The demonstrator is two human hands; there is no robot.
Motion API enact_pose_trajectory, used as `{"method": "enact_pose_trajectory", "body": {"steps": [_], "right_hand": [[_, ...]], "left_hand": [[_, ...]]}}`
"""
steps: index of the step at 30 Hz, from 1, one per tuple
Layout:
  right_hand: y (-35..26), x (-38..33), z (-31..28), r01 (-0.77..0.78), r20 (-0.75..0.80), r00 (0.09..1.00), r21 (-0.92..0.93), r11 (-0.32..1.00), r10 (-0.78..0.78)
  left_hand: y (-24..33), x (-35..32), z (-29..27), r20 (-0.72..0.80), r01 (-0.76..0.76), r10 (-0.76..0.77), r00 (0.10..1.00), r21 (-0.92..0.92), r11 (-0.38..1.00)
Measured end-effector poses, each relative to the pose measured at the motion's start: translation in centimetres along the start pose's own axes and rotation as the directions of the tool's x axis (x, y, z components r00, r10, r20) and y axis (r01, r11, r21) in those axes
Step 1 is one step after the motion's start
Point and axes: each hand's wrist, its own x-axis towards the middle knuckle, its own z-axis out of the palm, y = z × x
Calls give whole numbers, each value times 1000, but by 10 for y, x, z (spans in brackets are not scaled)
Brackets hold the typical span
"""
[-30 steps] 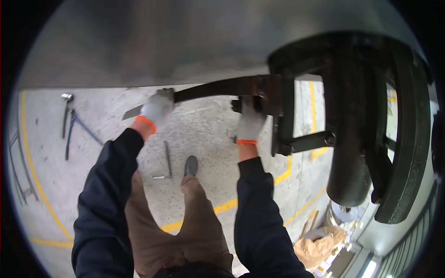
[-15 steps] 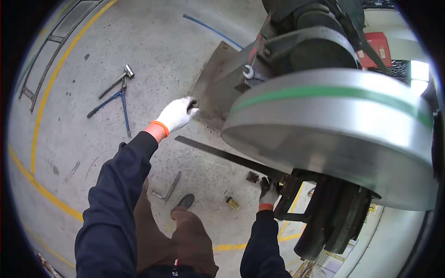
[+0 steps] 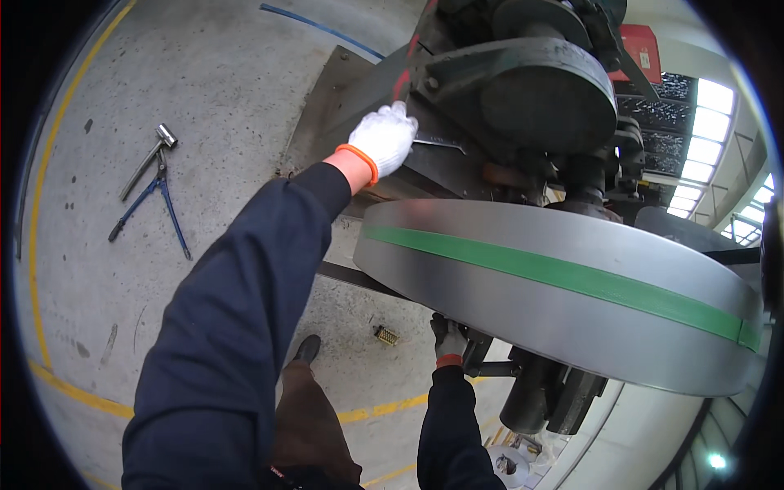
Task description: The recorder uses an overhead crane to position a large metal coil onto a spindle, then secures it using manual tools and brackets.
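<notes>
My left hand (image 3: 384, 140), in a white glove with an orange cuff, is closed over one end of a metal wrench (image 3: 439, 143) on the machine's grey base, the other end sticking out to the right. Its fingertips are partly hidden. Below and to the right stands a large silver metal coil (image 3: 563, 245) with a green strap (image 3: 572, 278) round its rim. Under the coil's near edge, my right hand (image 3: 447, 336), in a glove with dark fingers, is curled against the black bracket (image 3: 490, 369). What its fingers grip is hidden. A flat dark bar (image 3: 363, 279) runs beneath the coil.
On the concrete floor at left lie a silver hammer-like tool (image 3: 147, 163) and blue-handled bolt cutters (image 3: 155, 200). A small yellow-and-black piece (image 3: 386, 335) lies near my foot. Dark machinery (image 3: 547, 106) rises behind the coil, and a red box (image 3: 639, 53) is at the far right.
My left hand has moved right and away from me, onto the wrench. My view has shifted, so the coil sits lower. My right hand stays under the coil by the bracket.
</notes>
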Motion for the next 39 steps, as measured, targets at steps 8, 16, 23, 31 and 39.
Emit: {"method": "enact_pose_trajectory", "body": {"steps": [8, 16, 23, 31, 39], "right_hand": [[-34, -9, -18, 287, 5, 956, -220, 932, -294], [-24, 25, 1, 150, -111, 986, 228, 962, -127], [-35, -11, -6, -422, 216, 797, 867, 264, 564], [13, -17, 8, -206, 186, 953, 977, 61, 240], [-9, -4, 16, -212, 81, 879, 949, 232, 471]], "left_hand": [[-17, -29, -12, 249, 60, -55, 967, -13, 998], [3, -324, -8, 538, 656, -386, 749, -526, 541], [110, -495, 3, 519, 725, -525, 674, -598, 341], [204, -415, 28, 702, 723, -179, 690, -657, 211], [231, -320, 144, 720, 581, -238, 652, -272, 767]]}}
